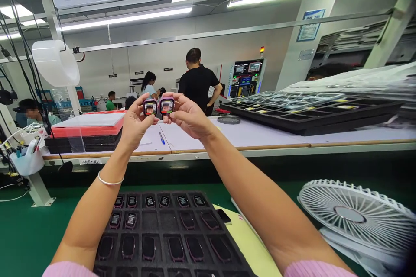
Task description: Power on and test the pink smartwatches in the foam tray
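Note:
My left hand (pixel 134 122) is raised at arm's length and pinches a smartwatch case (pixel 150 107) by its edges. My right hand (pixel 191 117) grips a second smartwatch case (pixel 167 106) close beside the first. Both watches have purple frames and lit screens with a colour picture, turned toward me. Below my arms lies a black foam tray (pixel 167 220) with several more watches in its compartments. The far rows show white text on some screens; nearer ones are dark. Two compartments in the second row hold no watch.
A white fan (pixel 354 214) stands at the right on the green surface. On the raised shelf are stacked black trays (pixel 305 125), a blue pen (pixel 161 138), a round black disc (pixel 229 120) and red-and-black trays (pixel 87 130). Several people are farther back.

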A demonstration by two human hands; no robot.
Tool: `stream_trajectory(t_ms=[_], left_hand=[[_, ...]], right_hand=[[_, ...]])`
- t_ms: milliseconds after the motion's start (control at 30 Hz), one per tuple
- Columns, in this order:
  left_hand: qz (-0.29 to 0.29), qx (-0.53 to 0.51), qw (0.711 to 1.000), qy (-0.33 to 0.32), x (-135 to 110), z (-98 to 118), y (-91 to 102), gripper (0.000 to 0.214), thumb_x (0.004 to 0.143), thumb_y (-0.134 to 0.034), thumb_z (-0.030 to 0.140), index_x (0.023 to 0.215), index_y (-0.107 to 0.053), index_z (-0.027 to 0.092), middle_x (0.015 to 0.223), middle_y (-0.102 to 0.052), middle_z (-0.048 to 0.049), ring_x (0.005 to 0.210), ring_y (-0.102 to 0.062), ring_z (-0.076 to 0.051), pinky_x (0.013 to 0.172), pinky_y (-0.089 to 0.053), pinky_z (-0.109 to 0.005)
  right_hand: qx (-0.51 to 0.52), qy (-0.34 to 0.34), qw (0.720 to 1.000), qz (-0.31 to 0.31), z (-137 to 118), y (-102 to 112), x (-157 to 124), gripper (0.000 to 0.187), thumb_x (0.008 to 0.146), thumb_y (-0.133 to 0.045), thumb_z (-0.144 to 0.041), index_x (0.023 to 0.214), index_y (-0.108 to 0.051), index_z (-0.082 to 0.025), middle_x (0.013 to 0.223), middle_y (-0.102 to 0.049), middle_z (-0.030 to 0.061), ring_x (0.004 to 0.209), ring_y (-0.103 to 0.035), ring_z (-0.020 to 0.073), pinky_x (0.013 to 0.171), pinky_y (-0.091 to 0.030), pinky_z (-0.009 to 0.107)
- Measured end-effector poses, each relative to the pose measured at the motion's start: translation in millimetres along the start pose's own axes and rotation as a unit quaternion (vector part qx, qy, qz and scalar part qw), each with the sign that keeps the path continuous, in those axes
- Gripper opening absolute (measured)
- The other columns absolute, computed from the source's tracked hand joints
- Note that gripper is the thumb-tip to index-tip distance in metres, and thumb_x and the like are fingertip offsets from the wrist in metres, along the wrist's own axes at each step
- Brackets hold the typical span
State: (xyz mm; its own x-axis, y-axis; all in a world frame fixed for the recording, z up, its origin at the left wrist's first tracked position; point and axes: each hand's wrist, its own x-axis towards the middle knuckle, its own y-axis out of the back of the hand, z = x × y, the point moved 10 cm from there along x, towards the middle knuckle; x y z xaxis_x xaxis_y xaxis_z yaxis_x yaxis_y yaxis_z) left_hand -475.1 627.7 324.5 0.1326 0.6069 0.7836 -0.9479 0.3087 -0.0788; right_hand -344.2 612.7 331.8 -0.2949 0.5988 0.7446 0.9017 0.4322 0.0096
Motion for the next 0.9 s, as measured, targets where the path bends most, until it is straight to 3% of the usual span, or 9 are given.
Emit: stream_trajectory(t_ms=[533,733,900], left_hand=[[0.026,-0.045,0.997,0.053,6.4,-14.4,10.9,0.078,0.060,-0.078,0.020,0.134,-0.052,0.019,0.086,-0.063,0.0010,0.066,-0.064,-0.011,0.065,-0.053,-0.024],[0.020,-0.038,0.998,0.051,5.5,-9.7,11.6,0.077,0.062,-0.076,0.020,0.135,-0.052,0.018,0.082,-0.061,0.0017,0.065,-0.063,-0.011,0.063,-0.053,-0.023],[0.020,0.001,1.000,0.021,10.6,1.1,13.9,0.073,0.061,-0.075,0.017,0.132,-0.055,0.018,0.092,-0.063,-0.0009,0.067,-0.063,-0.010,0.065,-0.053,-0.022]], right_hand=[[0.034,-0.015,0.999,0.004,18.2,0.6,12.4,0.052,0.062,-0.066,-0.012,0.113,-0.060,-0.021,0.085,-0.065,-0.0006,0.066,-0.062,0.0147,0.058,-0.047,0.025],[0.029,-0.026,0.999,-0.002,14.9,-1.8,12.0,0.051,0.063,-0.066,-0.011,0.113,-0.060,-0.021,0.087,-0.064,0.0004,0.067,-0.062,0.0154,0.061,-0.048,0.027],[0.043,-0.024,0.999,0.016,13.0,5.9,14.9,0.053,0.062,-0.066,-0.011,0.113,-0.060,-0.021,0.095,-0.066,0.0026,0.065,-0.062,0.0139,0.061,-0.048,0.027]])
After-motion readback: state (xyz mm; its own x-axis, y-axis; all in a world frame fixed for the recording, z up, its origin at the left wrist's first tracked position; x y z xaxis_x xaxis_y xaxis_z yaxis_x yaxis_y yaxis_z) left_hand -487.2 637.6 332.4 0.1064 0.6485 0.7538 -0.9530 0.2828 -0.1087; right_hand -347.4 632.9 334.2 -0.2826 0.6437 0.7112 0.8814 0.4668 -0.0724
